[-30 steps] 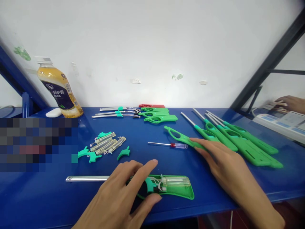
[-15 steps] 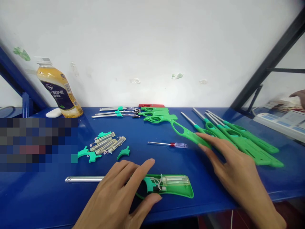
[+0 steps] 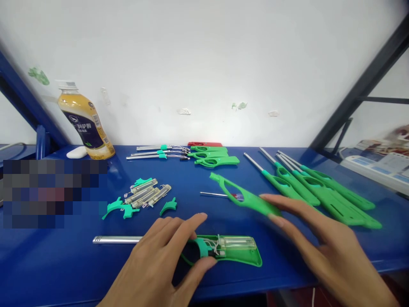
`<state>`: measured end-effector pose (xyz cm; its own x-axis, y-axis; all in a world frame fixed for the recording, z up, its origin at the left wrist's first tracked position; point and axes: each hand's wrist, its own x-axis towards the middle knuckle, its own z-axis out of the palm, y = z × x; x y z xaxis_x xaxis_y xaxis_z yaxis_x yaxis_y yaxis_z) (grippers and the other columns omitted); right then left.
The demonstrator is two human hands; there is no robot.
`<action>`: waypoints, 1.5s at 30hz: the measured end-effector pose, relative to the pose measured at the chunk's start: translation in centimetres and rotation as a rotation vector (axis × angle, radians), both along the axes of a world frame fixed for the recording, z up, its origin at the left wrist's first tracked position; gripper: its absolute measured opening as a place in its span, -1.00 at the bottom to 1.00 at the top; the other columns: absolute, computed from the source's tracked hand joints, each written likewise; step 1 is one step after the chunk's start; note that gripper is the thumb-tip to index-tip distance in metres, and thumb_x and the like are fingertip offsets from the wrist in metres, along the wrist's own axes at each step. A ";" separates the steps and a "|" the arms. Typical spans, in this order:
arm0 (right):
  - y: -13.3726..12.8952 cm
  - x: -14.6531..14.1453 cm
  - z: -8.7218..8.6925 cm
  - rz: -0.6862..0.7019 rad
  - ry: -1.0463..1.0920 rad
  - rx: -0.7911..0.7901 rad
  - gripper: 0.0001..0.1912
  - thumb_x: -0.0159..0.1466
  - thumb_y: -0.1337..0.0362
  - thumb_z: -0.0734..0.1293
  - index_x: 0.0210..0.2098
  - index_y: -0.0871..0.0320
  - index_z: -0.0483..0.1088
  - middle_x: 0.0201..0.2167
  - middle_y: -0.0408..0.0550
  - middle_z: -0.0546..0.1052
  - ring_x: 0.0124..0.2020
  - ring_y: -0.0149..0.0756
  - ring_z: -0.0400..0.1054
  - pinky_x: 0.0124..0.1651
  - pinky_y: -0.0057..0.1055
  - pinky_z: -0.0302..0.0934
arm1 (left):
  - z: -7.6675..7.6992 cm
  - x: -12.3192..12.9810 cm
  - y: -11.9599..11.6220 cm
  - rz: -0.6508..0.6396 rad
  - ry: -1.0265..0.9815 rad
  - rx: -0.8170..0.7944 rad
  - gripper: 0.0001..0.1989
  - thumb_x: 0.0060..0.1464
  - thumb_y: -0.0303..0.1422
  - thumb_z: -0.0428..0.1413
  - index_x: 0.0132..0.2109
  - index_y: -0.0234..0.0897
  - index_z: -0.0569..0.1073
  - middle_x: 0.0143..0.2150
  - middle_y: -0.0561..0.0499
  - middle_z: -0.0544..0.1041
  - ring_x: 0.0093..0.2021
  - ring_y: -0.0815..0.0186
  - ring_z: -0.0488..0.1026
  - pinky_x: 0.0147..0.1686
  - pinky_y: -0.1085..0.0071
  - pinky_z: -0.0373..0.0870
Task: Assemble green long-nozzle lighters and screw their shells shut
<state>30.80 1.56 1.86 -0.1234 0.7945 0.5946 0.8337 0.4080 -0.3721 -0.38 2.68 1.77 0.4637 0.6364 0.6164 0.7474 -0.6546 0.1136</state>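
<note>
At the front of the blue table lies an open green lighter half (image 3: 246,256) with a clear fuel tank (image 3: 238,243), white wires, a teal trigger (image 3: 202,247) and a silver tube (image 3: 116,240). My left hand (image 3: 166,251) is closed on this assembly around the trigger and tube end. Between thumb and fingers, my right hand (image 3: 316,234) holds the wide end of a green shell half (image 3: 246,199), raised over the table. That shell partly covers a screwdriver (image 3: 213,194) with a clear purplish handle.
Loose teal triggers (image 3: 168,206) and clear tanks (image 3: 145,194) lie left of centre. Behind are tubes with wires (image 3: 147,157), green shells (image 3: 220,161) and a red shell (image 3: 206,144). Several green lighters (image 3: 329,198) lie right; a bottle (image 3: 86,123) stands back left.
My right hand has brought the green shell half away from the back shells, towards me and slightly left, over the screwdriver. My left hand keeps its hold on the assembly.
</note>
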 end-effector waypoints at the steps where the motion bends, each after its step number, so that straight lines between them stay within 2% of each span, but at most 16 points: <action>1: -0.6 -0.1 0.1 0.030 -0.011 -0.017 -0.67 0.55 0.06 0.33 0.27 -0.18 0.51 0.13 -0.19 0.72 0.01 -0.16 0.72 0.07 -0.35 0.61 | 0.1 0.0 -0.1 0.003 -0.027 0.005 -0.64 0.59 -0.08 -0.05 0.33 -0.10 0.37 -0.07 0.02 0.71 -0.11 0.20 0.74 -0.19 0.33 0.73; 4: -1.9 -0.2 0.3 0.112 -0.053 -0.056 -0.63 0.53 0.13 0.36 0.30 -0.21 0.50 0.16 -0.19 0.71 0.05 -0.13 0.71 0.14 -0.34 0.61 | 0.4 -0.2 -0.5 -0.023 -0.163 0.017 -0.81 0.51 -0.31 0.03 0.17 -0.10 0.44 -0.08 0.03 0.66 -0.11 0.27 0.70 -0.09 0.40 0.68; 6: -2.3 -0.3 0.1 0.161 -0.065 -0.059 -0.60 0.52 0.19 0.36 0.32 -0.21 0.50 0.18 -0.19 0.70 0.10 -0.13 0.69 0.17 -0.34 0.60 | 0.5 -1.0 -0.6 -0.015 -0.250 0.056 -0.82 0.44 -0.43 0.07 0.09 -0.10 0.47 -0.06 0.04 0.62 -0.09 0.32 0.66 0.00 0.44 0.63; 8: -2.4 -0.6 -0.2 0.228 -0.075 -0.048 -0.57 0.53 0.23 0.35 0.35 -0.21 0.48 0.20 -0.18 0.70 0.14 -0.15 0.67 0.20 -0.36 0.59 | 0.6 -2.2 -0.4 0.036 -0.250 0.082 -0.76 0.43 -0.42 0.10 0.15 -0.08 0.51 0.06 0.03 0.61 0.02 0.31 0.64 0.13 0.43 0.58; 11: -2.1 -1.5 -0.4 0.306 -0.118 -0.018 -0.58 0.57 0.22 0.30 0.36 -0.22 0.47 0.17 -0.17 0.71 0.14 -0.19 0.68 0.17 -0.42 0.58 | 0.6 -4.1 0.0 0.089 -0.109 0.015 -0.65 0.51 -0.22 0.09 0.35 0.04 0.48 0.28 0.06 0.59 0.25 0.20 0.59 0.26 0.31 0.57; 13: -1.9 -2.1 -0.3 0.340 -0.137 0.003 -0.60 0.59 0.21 0.27 0.34 -0.22 0.50 0.14 -0.16 0.73 0.11 -0.19 0.69 0.12 -0.44 0.60 | 0.5 -4.8 0.3 0.071 -0.072 -0.023 -0.66 0.54 -0.13 0.07 0.33 0.09 0.50 0.27 0.08 0.62 0.25 0.16 0.61 0.24 0.25 0.62; 15: -1.7 -2.6 -0.1 0.377 -0.132 0.030 -0.60 0.59 0.22 0.26 0.33 -0.21 0.52 0.11 -0.14 0.74 0.07 -0.18 0.70 0.08 -0.44 0.61 | 0.5 -5.0 0.6 0.028 -0.097 -0.043 -0.71 0.55 -0.11 0.05 0.23 0.07 0.58 0.18 0.08 0.69 0.17 0.19 0.67 0.19 0.28 0.65; 19: -1.4 -3.2 0.0 0.400 -0.126 0.069 -0.61 0.60 0.22 0.24 0.31 -0.18 0.54 0.08 -0.12 0.75 0.04 -0.17 0.71 0.06 -0.43 0.62 | 0.5 -4.6 0.9 -0.065 -0.155 -0.101 -0.71 0.56 -0.14 0.04 0.06 0.04 0.67 -0.01 0.08 0.74 0.00 0.26 0.73 0.05 0.42 0.69; 23: -1.3 -3.5 -0.3 0.374 -0.156 0.066 -0.63 0.62 0.20 0.21 0.26 -0.18 0.56 0.07 -0.11 0.76 0.03 -0.20 0.71 0.06 -0.43 0.62 | 0.6 -4.5 1.1 -0.086 -0.150 -0.164 -0.70 0.56 -0.25 0.02 0.03 0.04 0.68 -0.03 0.08 0.73 -0.03 0.28 0.71 0.00 0.43 0.69; 28: -1.3 -3.6 -0.7 0.358 -0.170 0.071 -0.63 0.63 0.17 0.19 0.26 -0.19 0.55 0.06 -0.13 0.75 0.02 -0.24 0.71 0.06 -0.46 0.61 | 1.2 -4.6 1.5 -0.132 -0.108 -0.096 -0.70 0.55 -0.29 0.05 -0.03 -0.01 0.70 -0.12 0.11 0.74 -0.13 0.34 0.72 -0.06 0.53 0.67; 35: -1.3 -3.1 -1.2 0.380 -0.182 0.127 -0.62 0.62 0.22 0.22 0.27 -0.14 0.58 0.09 -0.08 0.75 0.05 -0.27 0.69 0.09 -0.47 0.59 | 0.7 -4.6 1.5 -0.122 -0.125 -0.174 -0.76 0.51 -0.33 0.09 0.02 0.00 0.68 -0.06 0.12 0.71 -0.07 0.35 0.68 -0.01 0.54 0.60; 45: -1.2 -2.9 -1.1 0.411 -0.191 0.154 -0.55 0.60 0.27 0.25 0.40 -0.16 0.47 0.11 -0.09 0.74 0.06 -0.22 0.70 0.10 -0.42 0.60 | 0.2 -4.7 1.4 -0.133 -0.123 -0.199 -0.74 0.53 -0.34 0.07 0.02 0.02 0.68 -0.03 0.14 0.70 -0.06 0.38 0.67 -0.01 0.58 0.57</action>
<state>27.92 0.32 0.77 -0.5272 0.5615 0.6378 0.6396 0.7564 -0.1372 -5.10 4.06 1.95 0.4804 0.6894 0.5422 0.6292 -0.7016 0.3346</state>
